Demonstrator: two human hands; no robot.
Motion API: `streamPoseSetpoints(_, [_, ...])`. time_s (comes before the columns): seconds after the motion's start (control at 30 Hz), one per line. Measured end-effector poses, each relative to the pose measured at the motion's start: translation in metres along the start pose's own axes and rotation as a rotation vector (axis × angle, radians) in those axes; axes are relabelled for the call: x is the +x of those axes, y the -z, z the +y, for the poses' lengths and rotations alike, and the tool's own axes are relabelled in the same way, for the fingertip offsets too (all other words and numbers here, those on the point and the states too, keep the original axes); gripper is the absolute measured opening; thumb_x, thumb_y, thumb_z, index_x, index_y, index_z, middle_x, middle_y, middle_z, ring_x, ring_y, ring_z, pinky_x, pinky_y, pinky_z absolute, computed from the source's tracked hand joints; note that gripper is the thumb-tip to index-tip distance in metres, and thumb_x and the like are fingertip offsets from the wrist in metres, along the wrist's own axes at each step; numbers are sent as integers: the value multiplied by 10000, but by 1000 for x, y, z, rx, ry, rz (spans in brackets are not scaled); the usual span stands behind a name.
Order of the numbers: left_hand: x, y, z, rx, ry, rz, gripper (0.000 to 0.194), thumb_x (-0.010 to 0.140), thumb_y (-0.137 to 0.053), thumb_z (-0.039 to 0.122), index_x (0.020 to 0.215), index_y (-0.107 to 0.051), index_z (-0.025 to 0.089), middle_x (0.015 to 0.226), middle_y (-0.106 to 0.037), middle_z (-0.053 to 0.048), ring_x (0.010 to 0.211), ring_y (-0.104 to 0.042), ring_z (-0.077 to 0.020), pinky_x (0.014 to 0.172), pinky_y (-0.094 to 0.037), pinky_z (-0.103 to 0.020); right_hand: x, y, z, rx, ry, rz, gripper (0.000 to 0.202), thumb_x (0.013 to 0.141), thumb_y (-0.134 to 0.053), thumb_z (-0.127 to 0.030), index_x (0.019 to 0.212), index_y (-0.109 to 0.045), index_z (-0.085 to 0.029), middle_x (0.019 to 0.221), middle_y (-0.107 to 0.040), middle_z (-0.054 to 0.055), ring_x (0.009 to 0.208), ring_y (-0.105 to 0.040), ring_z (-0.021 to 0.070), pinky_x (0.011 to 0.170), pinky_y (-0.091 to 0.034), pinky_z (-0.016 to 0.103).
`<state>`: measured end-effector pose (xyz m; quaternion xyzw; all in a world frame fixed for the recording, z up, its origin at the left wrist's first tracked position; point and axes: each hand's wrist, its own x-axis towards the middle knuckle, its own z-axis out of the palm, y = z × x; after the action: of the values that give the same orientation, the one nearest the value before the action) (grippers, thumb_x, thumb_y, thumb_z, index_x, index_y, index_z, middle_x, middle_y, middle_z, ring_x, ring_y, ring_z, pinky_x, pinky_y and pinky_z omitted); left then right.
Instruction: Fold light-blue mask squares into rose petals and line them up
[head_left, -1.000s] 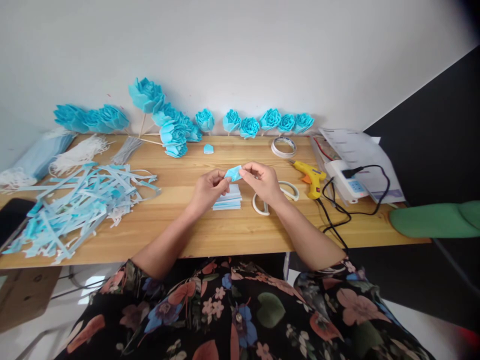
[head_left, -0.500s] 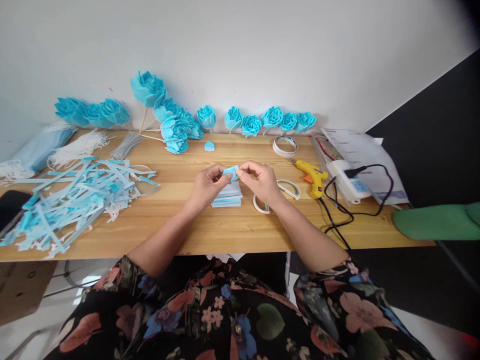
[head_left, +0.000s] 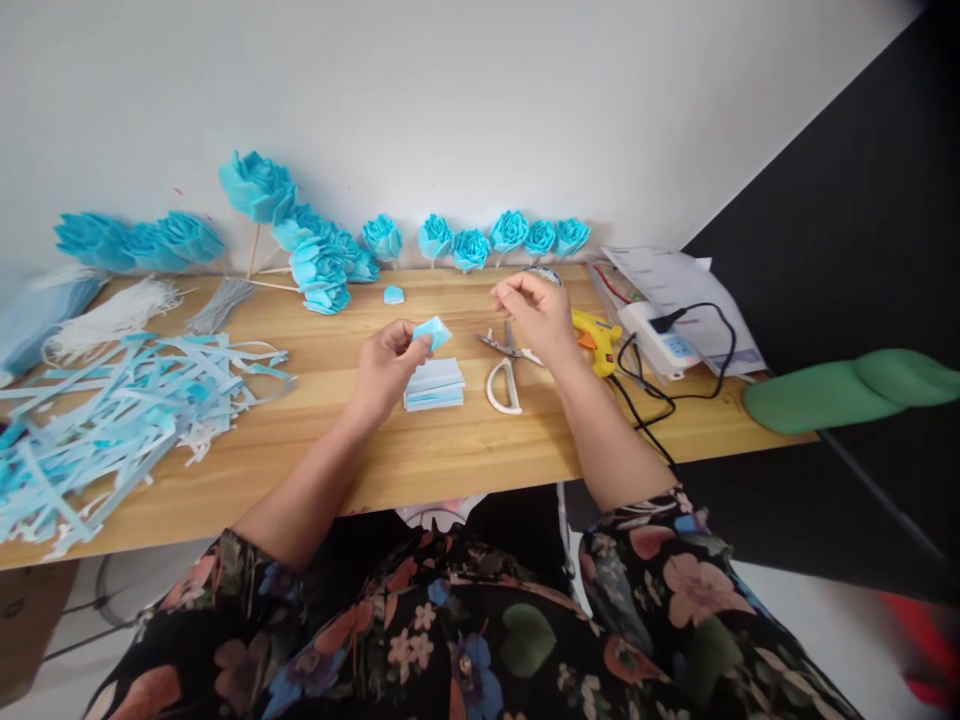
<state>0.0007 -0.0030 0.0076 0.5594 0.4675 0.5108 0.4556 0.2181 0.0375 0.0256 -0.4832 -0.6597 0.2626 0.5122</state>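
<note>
My left hand (head_left: 384,368) is closed in a pinch on a small folded piece of light-blue fabric (head_left: 432,334). Below it, a stack of cut pale-blue fabric pieces (head_left: 434,384) lies on the wooden table. My right hand (head_left: 538,310) is raised off to the right, fingers curled together and nothing showing in them. Under it lie white-handled scissors (head_left: 503,388), blades pointing away and partly spread; the right hand and wrist hide part of them. A roll of tape (head_left: 546,273) shows partly behind that hand. Farther back sits a single small blue piece (head_left: 394,295).
Blue fabric flowers (head_left: 471,250) on sticks lean along the wall. Cut strips (head_left: 142,420) are heaped at left, near white ear loops (head_left: 116,312) and wires (head_left: 221,303). At right are a yellow glue gun (head_left: 598,340), a power strip (head_left: 660,338), black cords, papers (head_left: 694,300) and a green bottle (head_left: 821,395).
My right hand has let go of the blue piece and moved right and away, over the scissors. The left hand keeps the piece, slightly further left. The view has shifted rightward.
</note>
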Motion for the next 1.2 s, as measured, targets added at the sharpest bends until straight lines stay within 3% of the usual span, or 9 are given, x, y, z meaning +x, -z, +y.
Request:
streamPoseSetpoints(0.17, [2,0,-4,-10,-14,18,192,755,-647,307,658,-550,172,573,-590,16,511,-501,-87,513,-356,-218,11,7,16,-80,6,14,223,871,-560,-371,818,-673,-186,718,-688,5,659,-613,130,636,-465,248])
streamPoseSetpoints(0.37, [2,-1,-3,-34,-13,27,163,755,-643,299,693,-572,166,590,-600,17,499,-497,-79,505,-358,-211,8,22,23,-522,-7,-306,173,836,-579,-239,768,-721,-167,652,-689,14,611,-580,150,605,-393,273])
streamPoseSetpoints(0.5, [1,-2,0,-61,-6,13,142,761,-648,275,697,-585,164,587,-606,18,500,-506,-80,500,-357,-206,-12,31,21,-601,-55,-362,170,824,-619,-194,912,-765,-185,850,-763,46,757,-657,183,682,-437,287])
streamPoseSetpoints(0.63, [-2,-3,6,-96,17,-20,119,770,-642,221,689,-583,157,582,-614,16,492,-508,-78,487,-357,-199,-35,25,25,-543,-95,-301,199,818,-678,-245,996,-751,-193,957,-772,57,810,-684,184,729,-469,288])
streamPoseSetpoints(0.83, [-5,1,41,-69,-42,-176,142,795,-654,158,674,-581,149,578,-640,-5,501,-529,-92,493,-381,-211,-43,13,30,-698,-71,-195,174,862,-621,-318,898,-742,-198,818,-746,40,712,-630,176,634,-394,281])
streamPoseSetpoints(0.93, [1,9,52,-30,-97,-183,130,788,-678,154,685,-599,137,594,-652,-14,519,-544,-96,505,-387,-212,-42,11,33,-691,-112,-167,186,869,-596,-323,893,-739,-206,804,-742,31,710,-626,176,621,-376,276])
streamPoseSetpoints(1.07, [14,21,35,-117,24,-133,134,785,-652,166,678,-579,134,584,-637,-13,487,-535,-85,486,-395,-206,-42,8,42,-619,-184,-90,176,867,-584,-302,890,-732,-211,834,-756,27,749,-650,179,651,-411,269])
streamPoseSetpoints(1.2, [24,29,9,-205,262,-202,137,784,-640,212,708,-560,133,588,-622,-5,467,-537,-80,465,-395,-194,-42,7,52,-495,-179,-17,189,903,-532,-296,910,-699,-209,868,-767,20,780,-673,174,688,-451,268])
